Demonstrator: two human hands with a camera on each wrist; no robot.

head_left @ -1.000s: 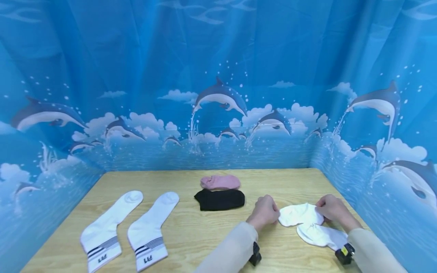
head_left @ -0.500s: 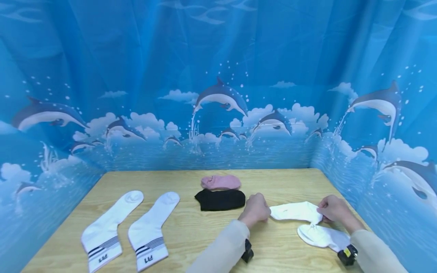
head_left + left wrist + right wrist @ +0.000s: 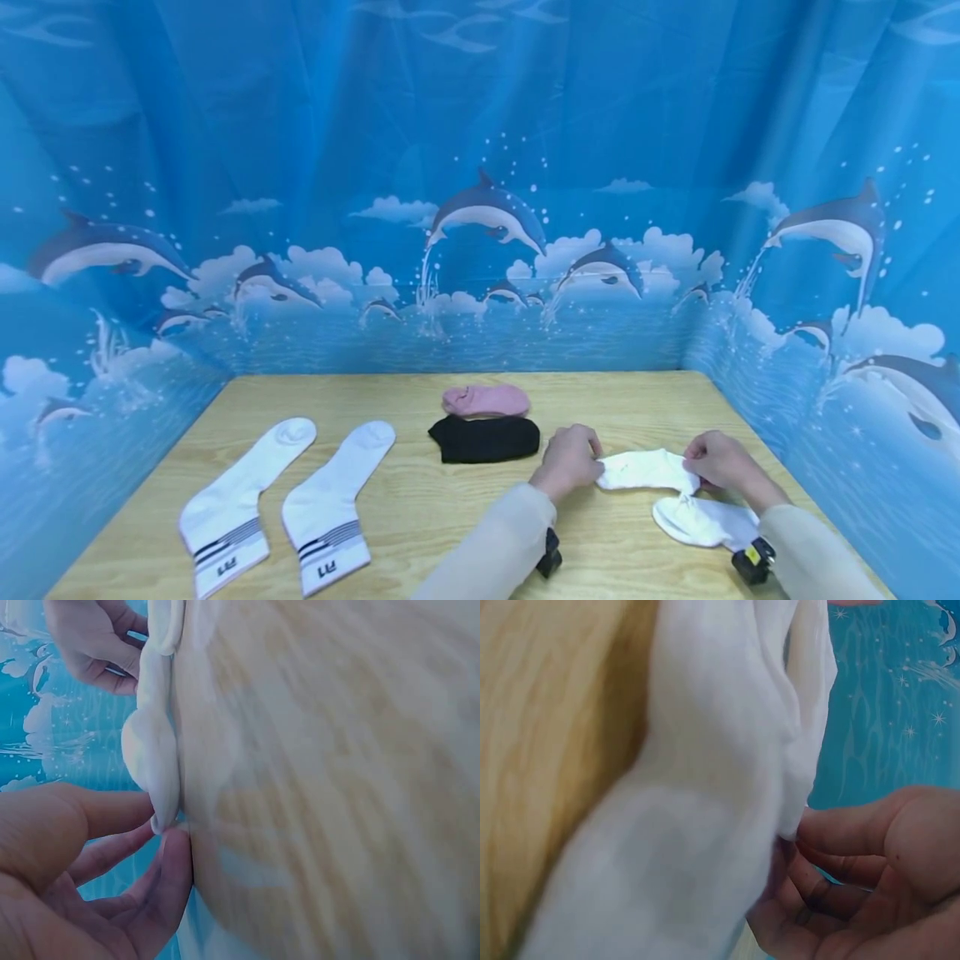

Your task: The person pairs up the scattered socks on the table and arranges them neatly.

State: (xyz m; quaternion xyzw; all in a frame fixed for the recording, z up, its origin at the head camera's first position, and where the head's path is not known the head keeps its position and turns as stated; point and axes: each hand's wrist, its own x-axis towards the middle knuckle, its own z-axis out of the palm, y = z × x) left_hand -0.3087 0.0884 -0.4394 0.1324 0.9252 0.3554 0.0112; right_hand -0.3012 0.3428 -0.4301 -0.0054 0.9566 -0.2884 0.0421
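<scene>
A plain white sock (image 3: 647, 470) stretches sideways between the two hands at the right of the table. Its left end is pinched by my left hand (image 3: 567, 458), between thumb and fingers (image 3: 177, 859) in the left wrist view. At the other end, my right hand (image 3: 724, 464) pinches the edge with its thumb and fingers (image 3: 844, 829). A second white sock (image 3: 703, 523) lies just in front, close to the right wrist, and partly hidden by the wrist camera. Whether the two socks touch near the right hand I cannot tell.
Two longer white socks with black stripes, a left one (image 3: 232, 508) and a right one (image 3: 333, 508), lie flat on the table (image 3: 420, 533). A black sock (image 3: 486, 439) and a pink sock (image 3: 486, 400) lie left of the hands. A dolphin-print curtain (image 3: 337, 167) encloses the table.
The left hand moved left and drew the white sock out longer, then came back slightly right. The right hand shifted a little left at the end. The other socks have not moved.
</scene>
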